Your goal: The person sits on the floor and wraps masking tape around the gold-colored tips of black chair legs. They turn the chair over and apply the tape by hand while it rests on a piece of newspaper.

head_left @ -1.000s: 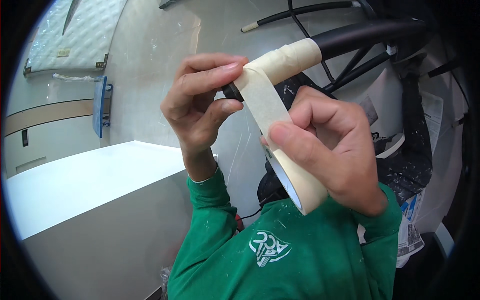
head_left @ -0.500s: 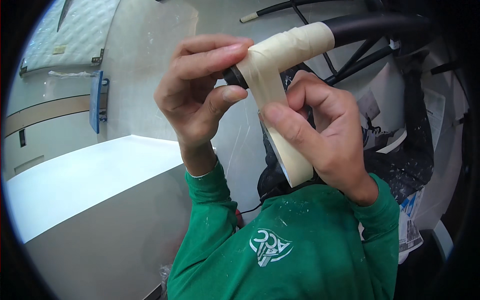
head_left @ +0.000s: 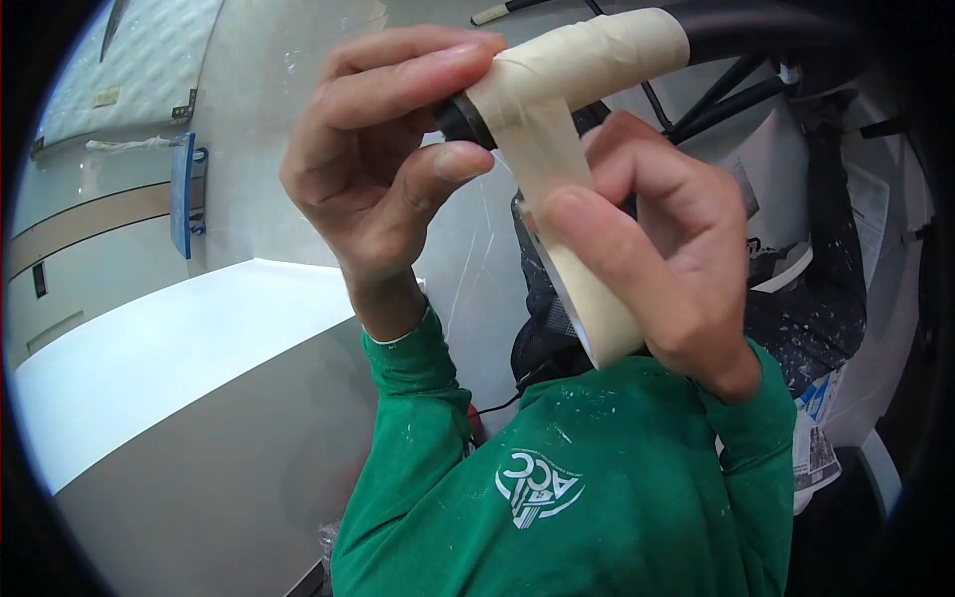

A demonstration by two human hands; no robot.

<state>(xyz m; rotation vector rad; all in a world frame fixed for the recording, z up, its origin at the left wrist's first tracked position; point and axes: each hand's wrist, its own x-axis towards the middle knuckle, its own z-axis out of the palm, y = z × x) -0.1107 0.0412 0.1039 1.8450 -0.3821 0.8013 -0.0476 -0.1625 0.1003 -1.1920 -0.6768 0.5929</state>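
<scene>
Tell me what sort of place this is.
Probably a room being prepped for painting. The hands wrap masking tape around a black tube, the green sleeves are flecked with white, and paint-spattered sheeting covers things behind.

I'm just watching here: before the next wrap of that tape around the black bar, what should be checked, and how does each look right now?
1. Left hand steadies the bar end: ok.
2. Right hand grips the tape roll: ok.
3. Tape strip taut from roll to bar: ok.
4. Wrap lies flat, no visible wrinkles: ok.
5. Bar's end cap covered: not ok, black shows.
6. Tape left on roll: cannot tell.
</scene>
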